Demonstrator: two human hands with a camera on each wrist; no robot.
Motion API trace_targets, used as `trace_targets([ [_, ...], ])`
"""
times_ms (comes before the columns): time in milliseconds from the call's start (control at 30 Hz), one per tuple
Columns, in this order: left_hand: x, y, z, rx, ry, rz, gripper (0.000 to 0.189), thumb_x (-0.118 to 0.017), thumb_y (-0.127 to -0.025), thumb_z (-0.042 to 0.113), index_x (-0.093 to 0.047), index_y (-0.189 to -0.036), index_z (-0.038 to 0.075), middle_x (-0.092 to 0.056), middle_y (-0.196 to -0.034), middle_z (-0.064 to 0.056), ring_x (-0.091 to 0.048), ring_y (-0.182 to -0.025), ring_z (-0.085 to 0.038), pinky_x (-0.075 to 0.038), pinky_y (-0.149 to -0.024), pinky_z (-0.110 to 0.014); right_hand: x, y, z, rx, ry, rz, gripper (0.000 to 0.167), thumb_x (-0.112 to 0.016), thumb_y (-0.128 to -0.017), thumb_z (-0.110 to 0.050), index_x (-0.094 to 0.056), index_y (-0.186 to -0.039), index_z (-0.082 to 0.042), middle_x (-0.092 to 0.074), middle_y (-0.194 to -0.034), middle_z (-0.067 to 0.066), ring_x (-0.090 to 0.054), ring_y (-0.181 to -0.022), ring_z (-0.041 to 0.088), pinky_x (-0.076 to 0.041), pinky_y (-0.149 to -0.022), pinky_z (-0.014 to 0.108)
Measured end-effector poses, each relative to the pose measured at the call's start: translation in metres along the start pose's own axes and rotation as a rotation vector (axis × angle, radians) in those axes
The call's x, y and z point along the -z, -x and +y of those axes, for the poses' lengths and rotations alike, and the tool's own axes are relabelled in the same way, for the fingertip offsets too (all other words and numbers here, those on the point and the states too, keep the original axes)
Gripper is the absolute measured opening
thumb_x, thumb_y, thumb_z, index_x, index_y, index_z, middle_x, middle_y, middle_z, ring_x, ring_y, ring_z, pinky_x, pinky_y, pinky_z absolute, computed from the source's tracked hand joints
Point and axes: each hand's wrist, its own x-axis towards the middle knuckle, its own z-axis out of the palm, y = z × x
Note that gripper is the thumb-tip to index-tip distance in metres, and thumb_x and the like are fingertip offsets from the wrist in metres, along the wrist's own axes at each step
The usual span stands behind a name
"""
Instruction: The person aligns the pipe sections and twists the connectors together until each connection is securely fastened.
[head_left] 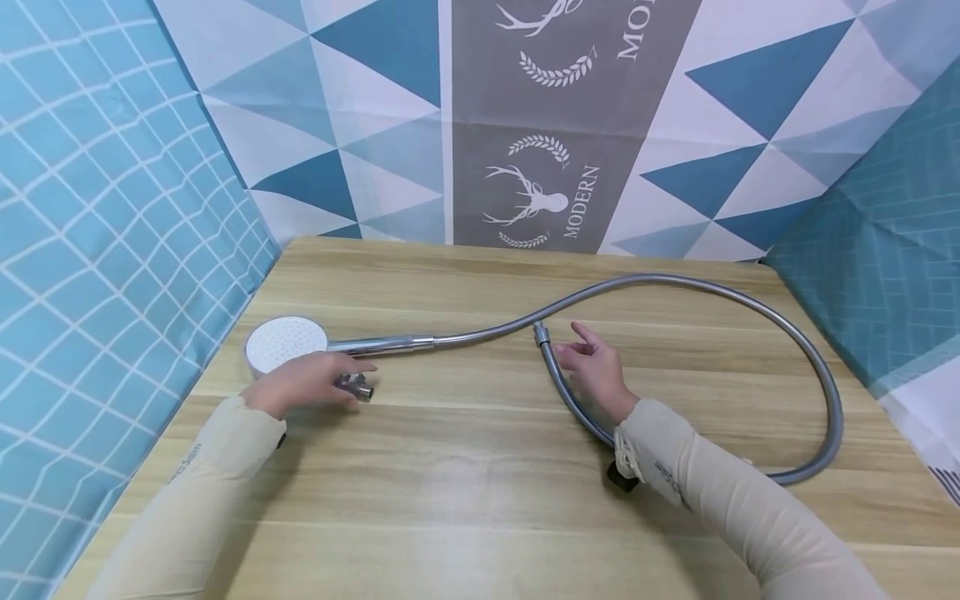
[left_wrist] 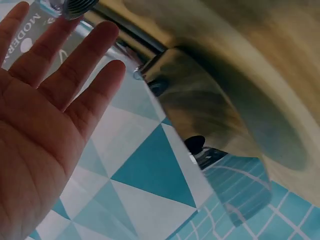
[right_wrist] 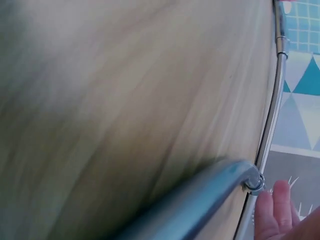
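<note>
On a wood-grain tabletop [head_left: 450, 517], a white-faced shower head [head_left: 281, 337] lies at the person's left, its chrome handle [head_left: 375, 344] joined to a grey hose [head_left: 834, 408] that loops out to the right and doubles back toward the middle. The head, likely light and hard, should be slick on its polished back and best taken by the handle; the hose looks flexible yet springy, easiest to steady just behind its end nut [head_left: 541, 333]. A small chrome fitting [head_left: 362, 388], probably dense and slippery, suits a pinch across its sides. Beside the shower head, the left hand [head_left: 307, 382] has its fingers extended and spread, the fitting at its fingertips; whether they touch it is unclear. The right hand [head_left: 596, 371], fingers loosely extended with no visible hold, hovers just right of the hose's end, contact impossible to confirm.
</note>
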Motion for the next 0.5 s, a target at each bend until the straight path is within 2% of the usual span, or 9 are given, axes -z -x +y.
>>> trace_targets([
  [100,-0.002,0.001,-0.002,-0.016,-0.019,0.006,0.044,-0.079,-0.078,0.018,-0.067,-0.118,0.004,-0.069,-0.105,-0.005,-0.061,-0.092,-0.018,-0.049,-0.083,-0.043,-0.004,-0.003,0.0,-0.053,-0.027,0.008,0.06,-0.065,-0.09,-0.005,-0.04,-0.144,-0.003,-0.064,-0.105,0.015,-0.064,-0.067,0.007,-0.049,-0.053,0.019],
  [200,-0.006,0.0,-0.003,-0.064,-0.05,0.012,0.039,-0.077,-0.078,0.012,-0.068,-0.115,0.004,-0.07,-0.104,-0.004,-0.063,-0.094,-0.02,-0.05,-0.084,-0.042,-0.004,-0.008,-0.001,-0.127,0.014,-0.03,0.06,-0.064,-0.091,-0.008,-0.038,-0.146,-0.004,-0.061,-0.115,0.022,-0.062,-0.065,0.008,-0.051,-0.055,0.023],
  [333,-0.012,-0.001,-0.002,-0.151,-0.09,0.044,0.032,-0.075,-0.077,0.002,-0.071,-0.108,0.005,-0.07,-0.102,-0.003,-0.065,-0.096,-0.023,-0.05,-0.084,-0.04,-0.004,-0.016,-0.005,-0.221,0.078,-0.098,0.062,-0.063,-0.093,-0.014,-0.035,-0.148,-0.008,-0.052,-0.133,0.023,-0.06,-0.065,0.007,-0.05,-0.056,0.025],
  [433,-0.015,-0.002,0.0,-0.174,-0.094,0.065,0.028,-0.075,-0.077,-0.001,-0.072,-0.104,0.005,-0.071,-0.099,-0.001,-0.066,-0.094,-0.022,-0.051,-0.083,-0.038,-0.005,-0.02,-0.006,-0.254,0.095,-0.128,0.063,-0.064,-0.093,-0.014,-0.035,-0.148,-0.008,-0.053,-0.133,0.019,-0.054,-0.06,0.003,-0.044,-0.052,0.021],
  [500,-0.017,-0.003,0.001,-0.174,-0.097,0.07,0.026,-0.075,-0.077,-0.001,-0.072,-0.102,0.006,-0.07,-0.098,-0.002,-0.066,-0.094,-0.022,-0.051,-0.082,-0.038,-0.006,-0.023,-0.006,-0.26,0.102,-0.144,0.065,-0.065,-0.091,-0.011,-0.033,-0.148,-0.007,-0.058,-0.124,0.016,-0.049,-0.056,0.003,-0.041,-0.049,0.021],
])
